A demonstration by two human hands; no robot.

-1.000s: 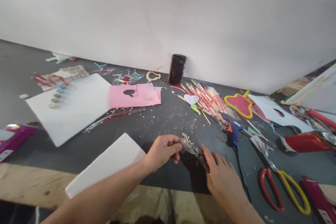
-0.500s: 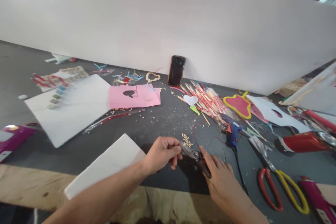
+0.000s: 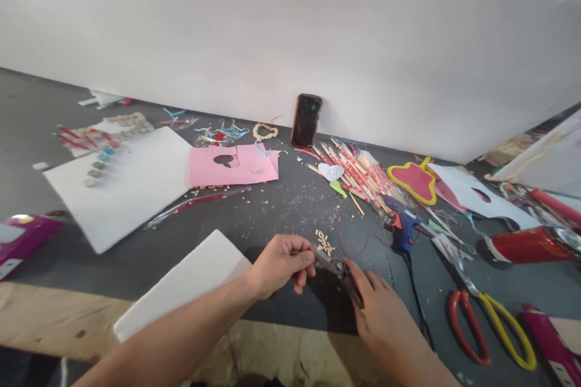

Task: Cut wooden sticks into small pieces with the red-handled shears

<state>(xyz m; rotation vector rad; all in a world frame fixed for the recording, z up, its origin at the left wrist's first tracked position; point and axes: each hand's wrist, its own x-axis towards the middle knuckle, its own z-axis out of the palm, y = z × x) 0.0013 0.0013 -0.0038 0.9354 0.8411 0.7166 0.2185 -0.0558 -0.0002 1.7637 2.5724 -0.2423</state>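
My right hand (image 3: 381, 308) is wrapped round the dark handles of a pair of pruning shears (image 3: 338, 267), whose blades point up and left. My left hand (image 3: 285, 263) is closed in a pinch at the tip of the blades. Whatever its thumb and fingers hold is too small and hidden to make out. Just beyond the blades lies a small heap of short pale cut pieces (image 3: 324, 242) on the dark table. A white board (image 3: 186, 284) rests beneath and beside my left forearm.
Chopsticks in red-patterned wrappers (image 3: 354, 169), a blue glue gun (image 3: 403, 230), large scissors (image 3: 467, 290) and a red can (image 3: 531, 245) lie to the right. A phone (image 3: 307, 121) leans on the white wall. Pink paper (image 3: 204, 166) and another white board (image 3: 136, 199) lie left.
My right hand's fingers have drawn in, and the shears' handles look closer together. My left hand keeps its pinch at the blades. The view has shifted slightly.
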